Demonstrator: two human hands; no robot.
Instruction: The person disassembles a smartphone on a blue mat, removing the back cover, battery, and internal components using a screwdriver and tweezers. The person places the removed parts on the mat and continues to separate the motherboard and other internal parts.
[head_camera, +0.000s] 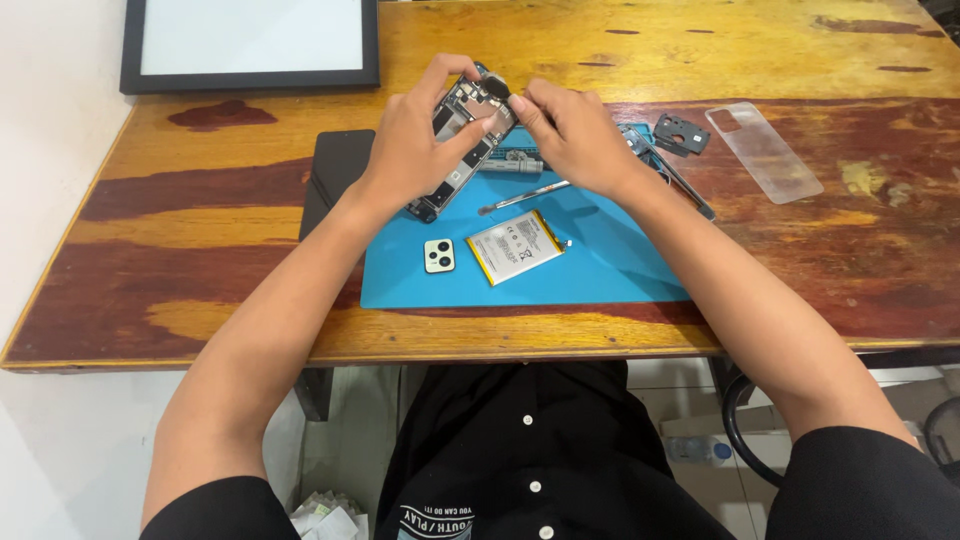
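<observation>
Left hand (410, 140): curled around the opened phone (462, 140), holding it tilted above the blue mat (600, 265).
Right hand (575, 135): fingertips pinched at the phone's top edge.
Mat: battery (515, 246), camera cover (439, 256), screwdriver (523, 197).

Near edge of blue rectangular rubber mat (600, 275) open; flat silver battery (516, 247), white square camera cover (439, 256) block centre-left.

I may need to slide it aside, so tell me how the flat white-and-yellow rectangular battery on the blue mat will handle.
The flat white-and-yellow rectangular battery lies flat on the blue mat, so it should slide, not roll or tip. It looks thin, probably light. Its soft-looking wrapped pouch suggests it could bend or puncture; lift it gently.
</observation>
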